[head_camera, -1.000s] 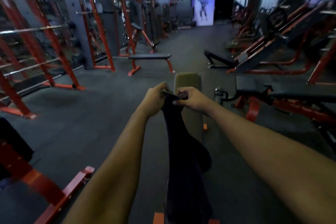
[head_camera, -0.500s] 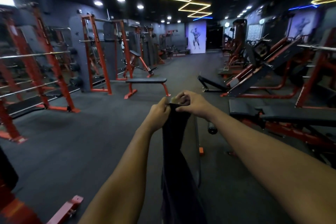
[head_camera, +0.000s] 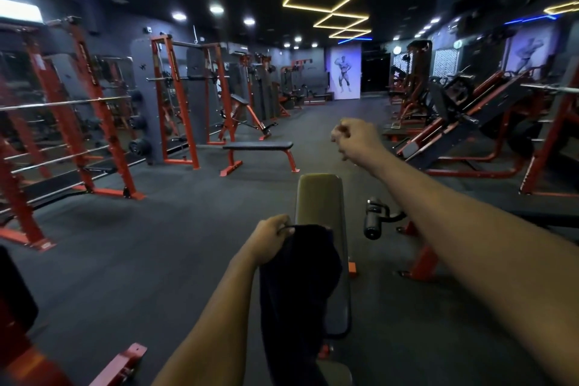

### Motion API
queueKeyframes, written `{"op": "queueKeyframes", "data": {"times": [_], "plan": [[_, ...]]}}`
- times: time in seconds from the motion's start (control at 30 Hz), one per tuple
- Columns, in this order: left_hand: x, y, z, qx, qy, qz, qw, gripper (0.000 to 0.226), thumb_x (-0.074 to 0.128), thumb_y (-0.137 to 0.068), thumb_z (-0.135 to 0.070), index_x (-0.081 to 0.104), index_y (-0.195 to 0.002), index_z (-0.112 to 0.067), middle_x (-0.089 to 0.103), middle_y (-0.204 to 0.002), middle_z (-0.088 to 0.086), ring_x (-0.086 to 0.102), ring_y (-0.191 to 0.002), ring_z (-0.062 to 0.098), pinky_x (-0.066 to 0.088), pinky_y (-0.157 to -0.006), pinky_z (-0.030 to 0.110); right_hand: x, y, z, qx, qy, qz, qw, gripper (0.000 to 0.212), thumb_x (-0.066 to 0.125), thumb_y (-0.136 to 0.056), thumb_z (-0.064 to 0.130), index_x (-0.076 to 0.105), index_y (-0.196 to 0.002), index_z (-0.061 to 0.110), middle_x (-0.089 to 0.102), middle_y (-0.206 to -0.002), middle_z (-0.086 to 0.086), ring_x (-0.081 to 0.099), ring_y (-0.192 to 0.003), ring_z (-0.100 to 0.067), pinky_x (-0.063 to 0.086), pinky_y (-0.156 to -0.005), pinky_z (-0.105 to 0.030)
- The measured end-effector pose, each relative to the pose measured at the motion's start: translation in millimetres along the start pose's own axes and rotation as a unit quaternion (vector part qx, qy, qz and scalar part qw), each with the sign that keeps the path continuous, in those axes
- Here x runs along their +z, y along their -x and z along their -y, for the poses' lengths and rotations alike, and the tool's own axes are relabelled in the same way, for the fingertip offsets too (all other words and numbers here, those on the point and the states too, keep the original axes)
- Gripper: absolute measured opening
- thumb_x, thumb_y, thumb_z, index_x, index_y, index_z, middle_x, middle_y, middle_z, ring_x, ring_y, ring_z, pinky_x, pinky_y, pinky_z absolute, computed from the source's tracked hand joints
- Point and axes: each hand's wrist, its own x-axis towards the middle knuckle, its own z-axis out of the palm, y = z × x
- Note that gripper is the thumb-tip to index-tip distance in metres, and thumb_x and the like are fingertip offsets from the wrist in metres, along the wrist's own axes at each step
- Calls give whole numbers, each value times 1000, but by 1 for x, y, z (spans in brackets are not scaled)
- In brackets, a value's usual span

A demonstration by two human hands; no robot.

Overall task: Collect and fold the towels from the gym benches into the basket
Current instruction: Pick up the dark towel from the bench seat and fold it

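A dark towel (head_camera: 297,285) hangs down from my left hand (head_camera: 271,241), which grips its top edge just above the near end of a padded gym bench (head_camera: 319,197). The towel drapes over the left side of the bench pad and runs out of the bottom of the view. My right hand (head_camera: 354,138) is raised higher and further out, away from the towel, with its fingers curled and nothing in it. No basket is in view.
A flat bench (head_camera: 258,146) with red legs stands ahead on the dark rubber floor. Red squat racks (head_camera: 94,122) line the left side, and red leg-press machines (head_camera: 463,128) the right. A roller pad (head_camera: 372,219) sticks out right of my bench.
My right hand has let go of the towel's top edge and lifted up and to the right. My left hand has dropped lower with the towel. The view has tilted upward.
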Motion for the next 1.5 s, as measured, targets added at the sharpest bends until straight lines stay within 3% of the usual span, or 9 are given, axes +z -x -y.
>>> {"op": "queueKeyframes", "data": {"times": [0.2,0.47,0.63,0.73,0.87,1.03,1.23,1.43,1.5], "plan": [[-17,-24,-29,40,-1,-60,997,19,62,-90,-30,63,-74,-20,63,-72,-5,60,-71,13,45,-63,29,45,56,-28,29,97,383,918,32,85,-71,39,69,-92,23,70,-91,5,65,-86,-8,51,-80,-25],[-23,-26,-24,12,27,11,1000,11,66,-89,-28,66,-88,-17,67,-86,-4,63,-79,11,48,-68,27,54,35,-34,-60,107,110,986,28,55,-83,3,78,-92,14,77,-95,-6,66,-88,-15,42,-76,-18],[7,-7,18,-57,41,78,994,22,52,-97,-31,65,-99,-14,70,-97,2,67,-87,18,56,-77,39,30,3,-44,24,95,-80,992,30,44,-75,8,72,-87,14,73,-89,-19,68,-90,-38,55,-80,-40],[-9,-17,7,-40,9,-31,999,18,50,-98,-22,57,-86,-12,64,-86,5,59,-79,21,45,-66,30,26,10,-57,65,63,27,995,25,58,-80,10,67,-100,21,72,-102,-14,65,-100,-32,52,-91,-37],[-37,-44,-45,81,6,-104,991,11,59,-92,-18,61,-83,-12,65,-79,2,58,-75,16,43,-66,20,46,31,-58,19,45,300,953,69,79,-61,57,60,-125,41,68,-120,2,64,-109,-11,49,-100,-29],[-33,-49,-54,95,51,-73,991,10,72,-84,-28,65,-87,-21,68,-79,-8,60,-72,-1,45,-64,12,48,25,-46,-95,54,104,989,13,68,-82,19,67,-68,18,64,-65,1,58,-69,-12,38,-64,-27],[-3,-22,13,-49,-15,-14,999,16,53,-95,-17,56,-81,-11,64,-80,4,61,-75,23,47,-59,28,17,12,-47,72,163,-156,972,18,59,-81,21,71,-89,10,71,-85,-19,66,-88,-41,52,-70,-40],[-45,-48,-51,61,34,-128,989,10,51,-96,-12,57,-89,-10,61,-80,2,55,-69,9,40,-59,22,34,31,-50,-12,16,200,980,59,87,-69,27,65,-123,26,69,-116,2,64,-101,-9,45,-89,-16],[-52,-60,-68,94,31,-118,988,9,55,-95,-18,58,-88,-12,62,-80,0,57,-72,8,41,-61,21,46,34,-45,-44,9,210,977,29,85,-72,27,72,-98,22,71,-90,5,63,-81,-2,49,-77,-20]]}}
